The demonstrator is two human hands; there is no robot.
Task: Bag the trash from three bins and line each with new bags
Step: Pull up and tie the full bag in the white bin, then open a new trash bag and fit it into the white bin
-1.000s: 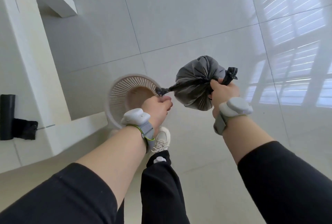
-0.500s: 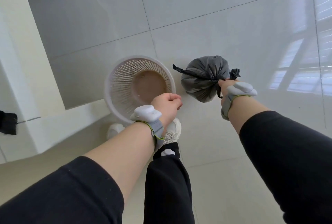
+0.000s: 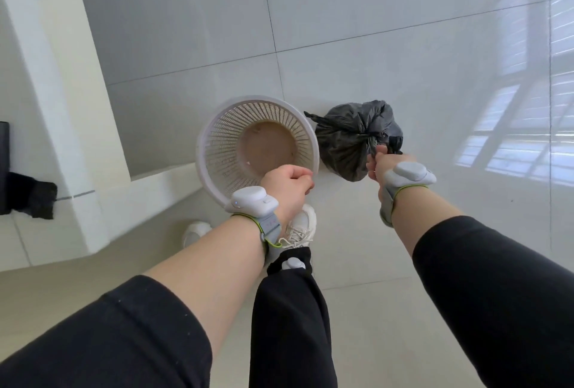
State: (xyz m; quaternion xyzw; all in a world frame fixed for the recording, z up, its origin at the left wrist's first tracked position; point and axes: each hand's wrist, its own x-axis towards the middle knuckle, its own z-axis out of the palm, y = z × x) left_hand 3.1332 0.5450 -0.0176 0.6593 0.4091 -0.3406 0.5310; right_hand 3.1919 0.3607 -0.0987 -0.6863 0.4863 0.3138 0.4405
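A white slotted bin [image 3: 217, 139] stands on the tiled floor with a bare brown bottom and no liner. Just right of it hangs a tied dark grey trash bag [image 3: 344, 139], low, by the floor. My right hand [image 3: 380, 162] grips the bag's knotted neck. My left hand [image 3: 287, 187] hovers over the bin's near rim with its fingers curled and nothing in it. Both wrists wear grey bands.
A white ledge [image 3: 77, 126] runs along the left, close to the bin. On it at the far left lies a roll of black bags [image 3: 18, 188]. My white shoes [image 3: 299, 226] stand just below the bin. Glossy grey floor tiles stretch away to the right.
My left hand let go of the bag's tail and drew back over the bin. My right hand lowered the tied bag beside the bin. The view tilted down.
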